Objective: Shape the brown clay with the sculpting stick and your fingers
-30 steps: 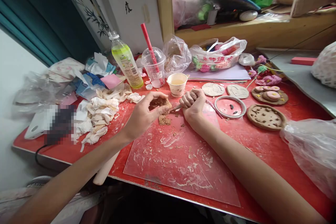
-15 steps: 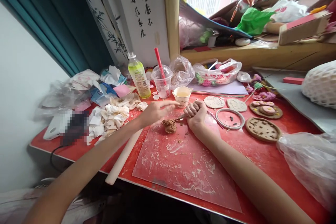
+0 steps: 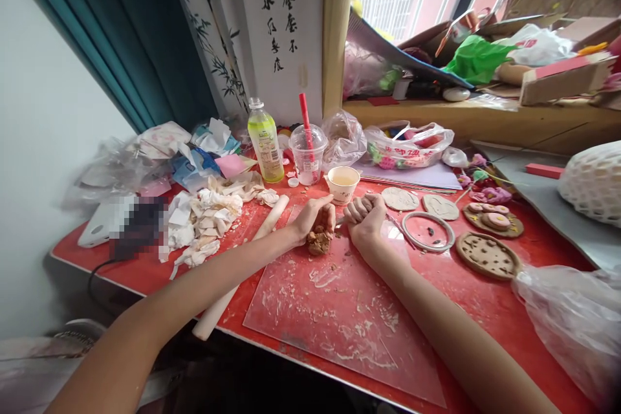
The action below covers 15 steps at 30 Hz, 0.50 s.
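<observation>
On a clear sheet [image 3: 334, 310] lies a rough lump of brown clay [image 3: 319, 242]. My left hand [image 3: 315, 217] curls around its far side, fingers bent against it. Just to the right, my right hand [image 3: 363, 212] is closed in a fist on a thin metal-tipped clay tool [image 3: 339, 222]. Its tip points left at the clay, and most of the tool is hidden in the fist. Behind the hands stands a paper cup [image 3: 343, 184] of cloudy liquid. Crumbs and pale smears cover parts of the sheet.
A rolling pin [image 3: 218, 310] lies left of the sheet, beside crumpled tissues [image 3: 213, 213]. A bottle [image 3: 264, 142] and a plastic cup with a straw [image 3: 309, 155] stand behind. To the right are a ring [image 3: 427, 231], pale clay discs [image 3: 400, 198] and a spotted clay piece [image 3: 488, 255].
My left hand has come down from above the clay and closed around it. The right fist stays beside it with the tool. The whole view has shifted slightly.
</observation>
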Available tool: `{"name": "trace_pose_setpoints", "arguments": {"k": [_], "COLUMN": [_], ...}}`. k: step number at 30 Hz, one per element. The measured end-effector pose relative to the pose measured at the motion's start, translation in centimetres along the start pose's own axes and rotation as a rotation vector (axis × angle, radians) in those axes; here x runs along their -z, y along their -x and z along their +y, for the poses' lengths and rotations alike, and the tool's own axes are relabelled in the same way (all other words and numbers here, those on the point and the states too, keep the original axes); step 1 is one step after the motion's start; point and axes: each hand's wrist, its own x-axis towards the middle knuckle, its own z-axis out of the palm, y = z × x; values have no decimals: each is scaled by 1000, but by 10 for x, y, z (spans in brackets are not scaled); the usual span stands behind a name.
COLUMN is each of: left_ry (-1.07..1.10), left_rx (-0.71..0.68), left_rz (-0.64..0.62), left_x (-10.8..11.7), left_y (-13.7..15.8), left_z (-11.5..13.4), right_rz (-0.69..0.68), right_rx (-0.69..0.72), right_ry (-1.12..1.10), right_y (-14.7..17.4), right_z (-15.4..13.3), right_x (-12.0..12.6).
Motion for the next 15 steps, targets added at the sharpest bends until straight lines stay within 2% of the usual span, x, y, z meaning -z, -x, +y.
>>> {"name": "trace_pose_setpoints", "arguments": {"k": [2, 4, 8, 11, 13, 15], "left_ry": [65, 97, 148, 174, -33, -500], "left_rx": [63, 79, 81, -31, -172, -122], "left_rz": [-137, -196, -235, -191, -73, 111], "left_x": [-11, -19, -14, 3, 7, 0], "left_y": [-8, -18, -23, -9, 10, 32], "left_z": [0, 0, 15, 40, 49, 46], "right_rz": [0, -5, -13, -27, -37, -39], "right_rx": [0, 4, 2, 4, 10, 12], "right_ry": [5, 6, 13, 28, 36, 40], "right_y": [-1, -1, 0, -1, -1, -1], "right_z": [0, 0, 0, 0, 1, 1], "right_x": [0, 0, 0, 1, 2, 2]}}
